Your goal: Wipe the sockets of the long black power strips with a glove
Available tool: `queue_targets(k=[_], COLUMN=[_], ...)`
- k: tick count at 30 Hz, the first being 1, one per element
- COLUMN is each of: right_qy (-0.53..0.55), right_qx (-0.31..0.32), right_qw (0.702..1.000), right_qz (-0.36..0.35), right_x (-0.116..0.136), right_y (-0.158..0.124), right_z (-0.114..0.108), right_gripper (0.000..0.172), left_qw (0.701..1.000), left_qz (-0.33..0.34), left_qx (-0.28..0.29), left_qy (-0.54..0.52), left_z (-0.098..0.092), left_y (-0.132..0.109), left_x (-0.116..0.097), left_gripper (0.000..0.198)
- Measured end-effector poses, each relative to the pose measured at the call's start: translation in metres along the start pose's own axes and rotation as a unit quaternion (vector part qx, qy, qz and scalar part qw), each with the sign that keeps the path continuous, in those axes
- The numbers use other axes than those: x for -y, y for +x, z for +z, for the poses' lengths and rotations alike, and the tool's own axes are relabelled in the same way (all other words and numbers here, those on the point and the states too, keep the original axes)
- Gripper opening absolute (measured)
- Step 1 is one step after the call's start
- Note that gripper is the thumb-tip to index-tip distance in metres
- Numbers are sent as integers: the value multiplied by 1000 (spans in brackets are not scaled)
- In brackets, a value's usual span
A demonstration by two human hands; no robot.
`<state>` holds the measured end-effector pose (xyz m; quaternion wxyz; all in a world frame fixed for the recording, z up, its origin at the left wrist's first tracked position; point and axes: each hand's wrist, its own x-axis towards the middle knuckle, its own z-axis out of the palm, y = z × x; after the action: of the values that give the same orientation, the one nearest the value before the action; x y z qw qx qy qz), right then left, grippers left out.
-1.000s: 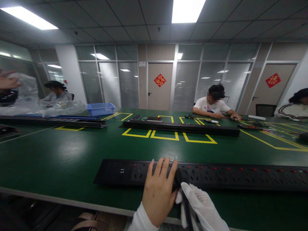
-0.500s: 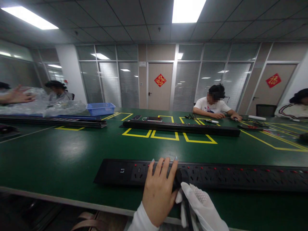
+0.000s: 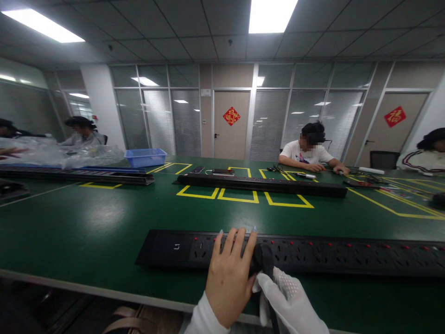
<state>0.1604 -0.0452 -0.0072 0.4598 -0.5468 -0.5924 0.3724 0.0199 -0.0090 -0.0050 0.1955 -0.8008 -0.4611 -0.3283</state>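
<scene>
A long black power strip (image 3: 333,255) with rows of sockets and small red dots lies across the near part of the table. My bare left hand (image 3: 229,273) rests flat on its top, fingers stretched out over the sockets left of the middle. Right beside it, my right hand (image 3: 287,297) in a white glove is closed on a black plug (image 3: 266,257) with a thick cord running down towards me. The plug stands against the strip's socket face; its pins are hidden, so how far they are in cannot be seen.
A second black strip (image 3: 264,184) lies farther back across yellow tape markings. At the left are metal-edged rails (image 3: 76,175), clear plastic wrapping (image 3: 69,150) and a blue basket (image 3: 145,157). A co-worker (image 3: 308,150) sits opposite, near cables. The table's front edge (image 3: 104,292) runs close below.
My gloved right hand has shifted slightly, its fingers now lower on the plug. My left hand and the strip stay put. At the far left, a co-worker's raised hand has dropped towards the plastic.
</scene>
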Motion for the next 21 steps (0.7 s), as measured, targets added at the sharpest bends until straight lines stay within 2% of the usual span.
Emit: queue_targets(k=[7, 11, 17, 21], right_qy=[-49, -36, -32, -58], right_qx=[-90, -104, -89, -90], right_qw=[994, 994, 996, 994], right_qz=[19, 25, 5, 12], right_x=[-4, -3, 1, -5], right_y=[0, -1, -3, -1], right_z=[0, -1, -2, -2], right_gripper=[25, 31, 46, 46], left_qw=[1000, 1000, 1000, 1000], left_qz=[-1, 0, 1, 0], left_qx=[1, 1, 0, 0], left_qy=[-3, 1, 2, 3], left_z=[-1, 0, 1, 1], left_y=[0, 0, 0, 0], left_x=[0, 1, 1, 0], left_gripper=[67, 67, 67, 68])
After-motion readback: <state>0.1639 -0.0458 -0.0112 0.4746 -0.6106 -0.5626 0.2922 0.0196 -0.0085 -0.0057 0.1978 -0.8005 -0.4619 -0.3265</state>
